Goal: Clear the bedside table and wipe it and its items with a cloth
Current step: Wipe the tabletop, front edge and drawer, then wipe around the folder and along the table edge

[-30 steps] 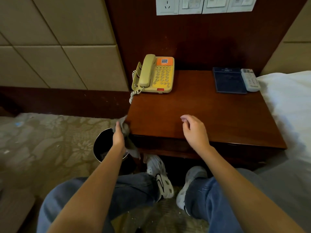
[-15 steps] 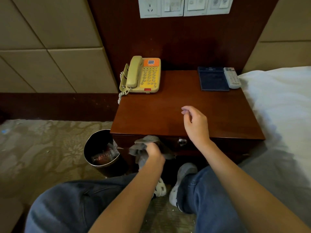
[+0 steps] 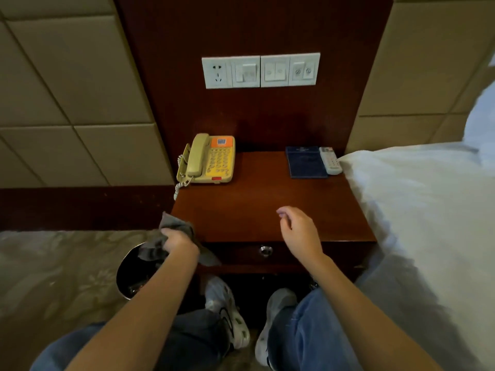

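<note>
Polished dark wood, smooth and faintly glossy, is shown in the bedside table [image 3: 267,210]; its drawer pull [image 3: 265,250] is rendered as bright metal. The grey cloth [image 3: 174,226] is seen as soft, matt fabric (weave not resolved). Smooth plastic is displayed by the telephone [image 3: 214,163] and remote [image 3: 330,160]; the wall panels [image 3: 67,103] are shown padded and matt.

On the bedside table [image 3: 257,210] a telephone [image 3: 209,160] sits far left and a booklet [image 3: 305,163] far right with a remote [image 3: 330,160] just right of it, while a bin [image 3: 131,269] stands on the floor near left and a bed [image 3: 417,210] lies right.
</note>
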`<control>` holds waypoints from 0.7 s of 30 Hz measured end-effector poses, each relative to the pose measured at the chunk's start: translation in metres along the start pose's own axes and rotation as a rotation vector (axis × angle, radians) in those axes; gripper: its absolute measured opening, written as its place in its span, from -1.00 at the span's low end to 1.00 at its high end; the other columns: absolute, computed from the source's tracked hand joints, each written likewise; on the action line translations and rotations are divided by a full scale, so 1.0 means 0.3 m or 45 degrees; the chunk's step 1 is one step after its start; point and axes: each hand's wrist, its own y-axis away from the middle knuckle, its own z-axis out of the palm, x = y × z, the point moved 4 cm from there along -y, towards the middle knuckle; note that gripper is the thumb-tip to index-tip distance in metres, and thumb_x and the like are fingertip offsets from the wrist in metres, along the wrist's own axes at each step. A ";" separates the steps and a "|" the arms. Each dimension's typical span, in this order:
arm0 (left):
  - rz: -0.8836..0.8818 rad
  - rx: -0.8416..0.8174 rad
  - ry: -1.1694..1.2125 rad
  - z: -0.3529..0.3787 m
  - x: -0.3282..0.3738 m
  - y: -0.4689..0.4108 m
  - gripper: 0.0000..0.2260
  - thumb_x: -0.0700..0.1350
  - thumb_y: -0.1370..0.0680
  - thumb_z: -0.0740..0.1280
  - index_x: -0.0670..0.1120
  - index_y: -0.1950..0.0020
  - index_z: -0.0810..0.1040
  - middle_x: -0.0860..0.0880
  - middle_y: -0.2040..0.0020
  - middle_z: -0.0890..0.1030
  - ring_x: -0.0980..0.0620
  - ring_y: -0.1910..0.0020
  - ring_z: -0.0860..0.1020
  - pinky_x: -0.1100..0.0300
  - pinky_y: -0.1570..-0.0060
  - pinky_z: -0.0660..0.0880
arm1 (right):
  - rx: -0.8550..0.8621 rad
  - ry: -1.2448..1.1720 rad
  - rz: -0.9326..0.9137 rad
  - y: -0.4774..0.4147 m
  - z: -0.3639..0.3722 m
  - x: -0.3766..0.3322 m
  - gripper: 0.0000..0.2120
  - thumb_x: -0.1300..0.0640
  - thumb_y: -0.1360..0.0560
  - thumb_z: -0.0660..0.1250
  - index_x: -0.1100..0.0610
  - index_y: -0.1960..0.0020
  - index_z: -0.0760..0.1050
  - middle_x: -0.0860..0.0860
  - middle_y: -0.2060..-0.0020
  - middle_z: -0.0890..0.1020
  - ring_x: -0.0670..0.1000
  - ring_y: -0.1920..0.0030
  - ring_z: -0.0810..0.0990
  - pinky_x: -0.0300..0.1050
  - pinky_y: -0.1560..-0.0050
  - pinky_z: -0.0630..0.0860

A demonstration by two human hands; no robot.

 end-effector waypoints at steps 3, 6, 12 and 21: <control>0.471 0.127 -0.363 0.026 0.068 0.052 -0.57 -0.06 -0.66 0.11 -0.14 -0.51 0.19 -0.12 -0.45 0.32 -0.08 -0.41 0.33 0.13 -0.34 0.32 | -0.055 0.009 -0.002 -0.003 -0.002 -0.032 -0.73 0.22 -0.61 0.16 0.16 -0.26 0.50 0.01 -0.13 0.58 -0.05 -0.13 0.54 -0.26 -0.10 0.44; 0.597 -0.146 -0.407 0.073 0.049 0.171 -0.61 -0.05 -0.63 0.17 -0.10 -0.45 0.31 -0.11 -0.34 0.46 -0.11 -0.32 0.44 0.03 -0.33 0.33 | -0.086 0.043 -0.031 -0.004 -0.034 -0.043 -0.73 0.20 -0.62 0.15 0.14 -0.26 0.50 -0.01 -0.11 0.57 -0.07 -0.10 0.52 -0.29 -0.05 0.43; 1.233 -0.960 -2.045 0.285 -0.212 0.264 -0.47 0.22 -0.56 0.19 -0.04 -0.43 0.31 -0.06 -0.40 0.41 -0.07 -0.40 0.35 -0.14 -0.41 0.19 | -0.073 0.119 0.069 -0.006 -0.137 0.084 -0.74 0.17 -0.62 0.14 0.13 -0.24 0.50 -0.01 -0.09 0.55 -0.04 -0.12 0.51 -0.24 -0.08 0.43; 1.742 -1.074 -2.602 0.404 -0.438 0.291 -0.48 0.13 -0.66 -0.09 -0.02 -0.57 -0.09 -0.04 -0.58 -0.10 -0.06 -0.55 -0.13 -0.07 -0.49 -0.15 | -0.089 0.281 0.298 -0.096 -0.155 0.338 -0.78 0.14 -0.61 0.17 0.08 -0.19 0.51 -0.09 0.05 0.48 -0.08 0.00 0.51 -0.29 0.03 0.38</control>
